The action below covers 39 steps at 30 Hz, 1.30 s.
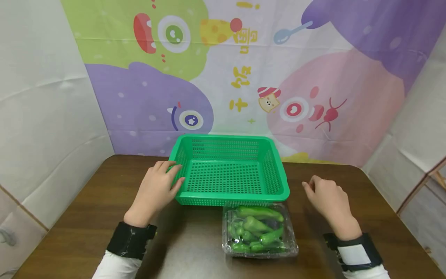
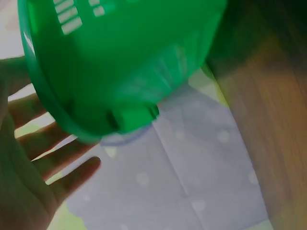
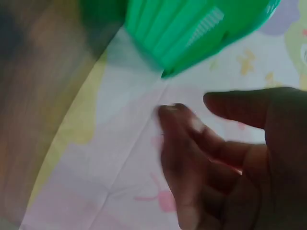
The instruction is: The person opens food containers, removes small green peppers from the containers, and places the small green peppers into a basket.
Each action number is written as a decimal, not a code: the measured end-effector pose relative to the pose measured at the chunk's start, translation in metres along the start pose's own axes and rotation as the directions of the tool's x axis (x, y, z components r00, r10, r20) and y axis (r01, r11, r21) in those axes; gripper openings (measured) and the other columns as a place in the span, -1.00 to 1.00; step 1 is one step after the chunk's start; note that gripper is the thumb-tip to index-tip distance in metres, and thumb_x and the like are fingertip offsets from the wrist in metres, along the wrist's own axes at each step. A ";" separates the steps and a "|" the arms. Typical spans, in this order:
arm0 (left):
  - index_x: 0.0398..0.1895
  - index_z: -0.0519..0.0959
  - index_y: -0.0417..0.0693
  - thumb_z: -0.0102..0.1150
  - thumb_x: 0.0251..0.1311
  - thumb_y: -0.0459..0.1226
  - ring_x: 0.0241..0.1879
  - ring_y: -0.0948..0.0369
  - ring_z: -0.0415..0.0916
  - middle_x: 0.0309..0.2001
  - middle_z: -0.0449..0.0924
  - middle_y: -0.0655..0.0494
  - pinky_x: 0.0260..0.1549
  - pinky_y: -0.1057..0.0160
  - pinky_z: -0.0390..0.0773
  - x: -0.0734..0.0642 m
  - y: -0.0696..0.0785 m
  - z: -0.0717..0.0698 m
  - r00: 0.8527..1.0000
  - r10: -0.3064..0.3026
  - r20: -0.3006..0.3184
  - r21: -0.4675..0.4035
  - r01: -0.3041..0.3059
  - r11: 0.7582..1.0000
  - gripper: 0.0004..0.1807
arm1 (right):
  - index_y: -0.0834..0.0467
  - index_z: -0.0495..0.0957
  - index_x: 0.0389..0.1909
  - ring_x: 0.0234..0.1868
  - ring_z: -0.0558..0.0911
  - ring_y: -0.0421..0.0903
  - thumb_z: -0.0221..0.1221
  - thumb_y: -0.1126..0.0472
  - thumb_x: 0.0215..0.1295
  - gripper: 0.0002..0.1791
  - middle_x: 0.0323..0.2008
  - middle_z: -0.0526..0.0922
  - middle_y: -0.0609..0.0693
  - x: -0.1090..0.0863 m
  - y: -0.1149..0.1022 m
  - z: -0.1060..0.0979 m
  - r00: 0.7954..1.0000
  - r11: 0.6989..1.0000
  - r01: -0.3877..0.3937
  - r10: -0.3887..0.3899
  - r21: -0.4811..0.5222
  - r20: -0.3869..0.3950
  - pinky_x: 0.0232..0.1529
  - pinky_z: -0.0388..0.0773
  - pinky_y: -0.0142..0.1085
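Note:
A green plastic basket (image 1: 223,176) with slotted walls stands on the table, nothing lying in it. My left hand (image 1: 155,192) is at the basket's left rim, its fingers spread. In the left wrist view those fingers (image 2: 60,155) appear next to the rim, and whether they touch it I cannot tell. To the basket's right, my right hand (image 1: 329,199) hovers apart from it, fingers loosely curled around nothing; they look blurred in the right wrist view. Directly before the basket sits a clear plastic box (image 1: 292,250) of green peppers (image 1: 256,224).
The brown wooden table (image 1: 83,224) ends at a cartoon-printed cloth (image 1: 240,128) hanging behind the basket. White cloth (image 1: 45,97) hangs at the left side, with more white cloth (image 1: 411,147) on the right.

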State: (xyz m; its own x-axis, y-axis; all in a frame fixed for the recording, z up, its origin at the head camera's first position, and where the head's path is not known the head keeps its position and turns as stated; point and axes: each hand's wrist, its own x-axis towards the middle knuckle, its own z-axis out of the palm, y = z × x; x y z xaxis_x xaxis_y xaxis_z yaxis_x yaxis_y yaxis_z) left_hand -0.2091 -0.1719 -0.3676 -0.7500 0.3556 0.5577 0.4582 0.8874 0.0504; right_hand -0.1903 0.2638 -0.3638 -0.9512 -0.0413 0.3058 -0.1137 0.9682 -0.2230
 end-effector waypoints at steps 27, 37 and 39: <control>-0.41 0.53 -0.02 0.42 -0.02 -0.27 -0.43 0.20 0.29 -0.41 0.37 0.13 -0.47 0.31 0.28 -0.008 0.088 0.004 0.915 0.372 -0.156 -0.005 -0.377 0.926 -0.79 | 0.10 0.62 -0.43 -0.63 0.62 -0.18 0.08 0.02 0.38 -0.70 -0.63 0.63 -0.09 -0.057 -0.107 0.000 0.918 0.790 -0.120 -0.142 0.601 0.370 -0.57 0.56 -0.37; -0.50 0.53 0.06 0.32 0.11 -0.26 -0.49 0.27 0.16 -0.48 0.37 0.22 -0.50 0.36 0.14 -0.010 0.105 -0.001 0.866 0.482 -0.135 -0.051 -0.492 0.869 -0.86 | 0.34 0.61 -0.12 -0.37 0.73 -0.06 -0.02 0.09 0.46 -0.61 -0.36 0.73 0.16 -0.071 -0.129 0.014 0.794 0.494 -0.273 -0.368 0.825 0.483 -0.40 0.67 -0.32; -0.52 0.52 0.07 0.31 0.12 -0.26 -0.49 0.28 0.13 -0.50 0.35 0.24 -0.50 0.36 0.13 -0.011 0.109 -0.003 0.851 0.512 -0.117 -0.083 -0.522 0.849 -0.85 | 0.37 0.58 -0.06 -0.29 0.74 -0.02 -0.06 0.10 0.48 -0.59 -0.28 0.72 0.22 -0.074 -0.132 0.017 0.750 0.435 -0.316 -0.430 0.843 0.503 -0.35 0.67 -0.31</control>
State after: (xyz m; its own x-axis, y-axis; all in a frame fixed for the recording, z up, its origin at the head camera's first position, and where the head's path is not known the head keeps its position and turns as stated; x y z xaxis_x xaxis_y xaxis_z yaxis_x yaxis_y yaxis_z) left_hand -0.1500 -0.0802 -0.3655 -0.3476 0.7230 0.5970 0.8203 0.5429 -0.1798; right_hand -0.1098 0.1344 -0.3726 -0.8088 -0.5712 -0.1400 0.0089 0.2262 -0.9740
